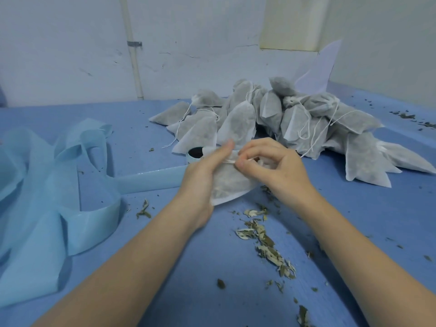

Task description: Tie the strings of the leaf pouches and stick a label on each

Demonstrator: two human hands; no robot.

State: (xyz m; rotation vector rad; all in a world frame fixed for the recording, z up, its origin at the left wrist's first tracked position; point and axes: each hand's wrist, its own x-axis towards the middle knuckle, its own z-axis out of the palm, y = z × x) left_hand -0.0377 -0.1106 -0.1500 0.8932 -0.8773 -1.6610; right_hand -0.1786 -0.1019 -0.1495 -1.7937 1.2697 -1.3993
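A white mesh leaf pouch (230,187) sits between both hands over the blue table. My left hand (205,172) holds the pouch from the left side. My right hand (266,164) pinches the pouch's white string (230,160) at its gathered neck, fingers curled. Behind them lies a pile of filled pouches (271,114) with loose strings. A roll of light blue label tape (194,155) stands just behind my left hand, partly hidden.
A long light blue backing strip (59,185) lies curled across the left of the blue table (354,220). Dry leaf crumbs (266,244) are scattered in front of my hands. A white sheet (318,67) leans at the wall behind the pile.
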